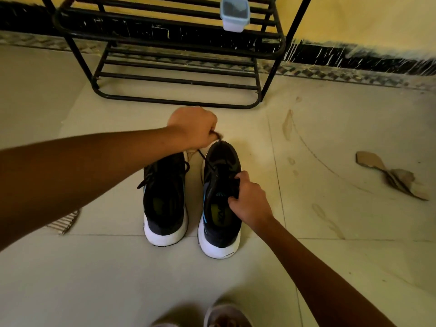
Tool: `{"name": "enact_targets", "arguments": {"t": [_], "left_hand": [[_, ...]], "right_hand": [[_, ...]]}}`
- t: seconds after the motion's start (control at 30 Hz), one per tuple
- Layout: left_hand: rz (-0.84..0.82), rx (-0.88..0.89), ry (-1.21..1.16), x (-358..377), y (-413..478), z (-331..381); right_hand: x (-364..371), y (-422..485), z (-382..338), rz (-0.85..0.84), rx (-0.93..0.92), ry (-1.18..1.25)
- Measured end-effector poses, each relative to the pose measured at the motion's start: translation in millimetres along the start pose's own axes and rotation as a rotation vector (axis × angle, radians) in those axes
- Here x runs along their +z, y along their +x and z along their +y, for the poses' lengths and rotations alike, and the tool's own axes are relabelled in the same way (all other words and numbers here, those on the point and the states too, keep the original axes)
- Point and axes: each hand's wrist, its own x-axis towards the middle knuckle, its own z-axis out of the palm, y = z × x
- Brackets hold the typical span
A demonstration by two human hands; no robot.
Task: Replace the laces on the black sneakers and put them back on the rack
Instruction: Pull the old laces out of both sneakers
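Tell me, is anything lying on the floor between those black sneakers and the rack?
Nothing visible does: only bare floor separates the sneakers from the rack. The left hand, pinching a lace, is above that gap.

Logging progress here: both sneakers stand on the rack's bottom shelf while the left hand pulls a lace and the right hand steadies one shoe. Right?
No. The head view shows the sneakers on the floor in front of the rack, not on its shelf. The left hand does pull a lace, and the right hand steadies one shoe.
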Motion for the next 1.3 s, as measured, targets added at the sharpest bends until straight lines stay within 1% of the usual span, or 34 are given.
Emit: {"name": "enact_targets", "arguments": {"t": [0.07,0.1,0.13,0.17,0.23,0.27,0.3,0.33,0.37,0.4,0.43,0.47,0.5,0.53,0.57,0.6,0.63,0.67,0.7,0.8,0.83,0.87,0.9,0.97,1.0,1.03,1.07,1.1,1.13,1.17,1.2,1.23,1.3], "left_hand": [[-0.151,-0.205,-0.568,-5.1,7.3,5.1],[-0.208,-0.3,-0.73,-6.9,6.5,8.9],[-0.237,-0.293,-0.742,-6.9,8.1,10.4],[-0.201,-0.202,-0.547,-6.8,10.3,8.8],[-0.045,0.092,0.14,-12.6,7.2,3.9],[0.048,0.178,0.428,-19.6,7.2,3.3],[0.106,0.221,0.627,-27.1,7.6,2.8],[0.137,0.235,0.724,-32.4,8.4,1.2],[0.16,0.242,0.756,-36.4,10.0,0.2],[0.196,0.236,0.685,-38.1,12.5,0.6],[0.242,0.194,0.53,-36.8,12.7,2.5],[0.258,0.117,0.243,-32.8,12.8,4.4],[0.223,-0.011,-0.122,-32.2,16.0,6.5],[0.143,-0.155,-0.529,-32.4,19.3,9.6],[0.012,-0.301,-0.841,-34.4,17.5,15.6],[-0.073,-0.38,-0.987,-34.1,17.0,17.3],[-0.12,-0.401,-0.973,-31.0,18.2,18.1],[-0.128,-0.38,-0.867,-28.5,18.9,18.6],[-0.079,-0.317,-0.672,-28.3,18.4,17.1],[0.215,0.047,0.176,-36.3,17.7,7.9],[0.269,0.129,0.359,-40.4,17.2,6.3],[0.276,0.166,0.449,-42.6,18.0,3.8],[0.223,0.161,0.526,-44.3,17.1,3.7],[-0.004,0.127,0.676,-38.1,13.2,5.9],[-0.149,0.102,0.73,-30.0,10.4,7.3],[-0.283,0.096,0.748,-21.4,6.3,9.0],[-0.379,0.098,0.751,-13.3,2.0,10.3],[-0.431,0.127,0.748,-7.2,-3.0,11.4],[-0.46,0.176,0.737,-1.5,-8.2,12.9],[-0.459,0.231,0.688,3.4,-13.0,13.2],[-0.467,0.254,0.617,7.5,-18.1,14.0],[-0.504,0.225,0.534,11.1,-22.6,15.7],[-0.647,0.056,0.357,19.6,-31.6,18.9]], "right_hand": [[-0.2,0.1,-0.2,-0.008,0.002,0.001],[-0.3,0.0,-0.6,-0.011,0.004,0.003],[-0.2,0.1,-0.6,-0.013,0.006,0.002],[-0.1,0.2,-0.6,-0.013,0.007,0.0],[0.3,0.2,-1.1,-0.011,0.011,-0.002],[0.6,-0.1,-1.2,-0.011,0.012,0.0],[0.7,0.0,-1.2,-0.012,0.011,-0.001],[0.6,-0.2,-1.0,-0.012,0.008,-0.005],[0.1,-0.4,-1.3,-0.012,0.006,-0.008],[-0.5,-0.8,-1.6,-0.014,0.004,-0.009],[-1.3,-1.0,-2.0,-0.018,0.004,-0.008],[-2.1,-1.1,-2.7,-0.023,0.005,-0.01],[-2.6,-1.1,-3.0,-0.027,0.007,-0.014],[-2.6,-1.1,-3.0,-0.028,0.008,-0.016],[-1.9,-1.0,-3.1,-0.029,0.008,-0.012],[-1.6,-1.3,-2.8,-0.029,0.008,-0.007],[-1.4,-1.3,-2.7,-0.029,0.009,-0.004],[-1.3,-1.1,-2.2,-0.027,0.011,-0.002],[-1.2,-0.9,-2.0,-0.026,0.013,0.001],[-0.3,0.3,-2.7,-0.028,0.013,0.004],[-0.6,0.5,-3.1,-0.031,0.01,-0.009],[-2.7,0.8,-3.2,-0.051,0.008,-0.029],[-7.5,2.0,-3.1,-0.103,0.012,-0.044],[-25.3,6.8,-3.7,-0.276,0.056,-0.017],[-36.4,9.5,-4.7,-0.361,0.087,0.019],[-46.2,12.5,-5.8,-0.4,0.103,0.046],[-52.6,16.6,-5.3,-0.371,0.099,0.065],[-55.3,21.7,-4.0,-0.273,0.077,0.09],[-53.7,27.5,-1.5,-0.124,0.036,0.115],[-49.7,31.8,0.8,0.015,-0.004,0.137],[-44.8,34.7,2.2,0.102,-0.041,0.164],[-39.0,36.6,2.3,0.133,-0.071,0.192],[-26.3,38.9,3.5,0.119,-0.12,0.216]]}}
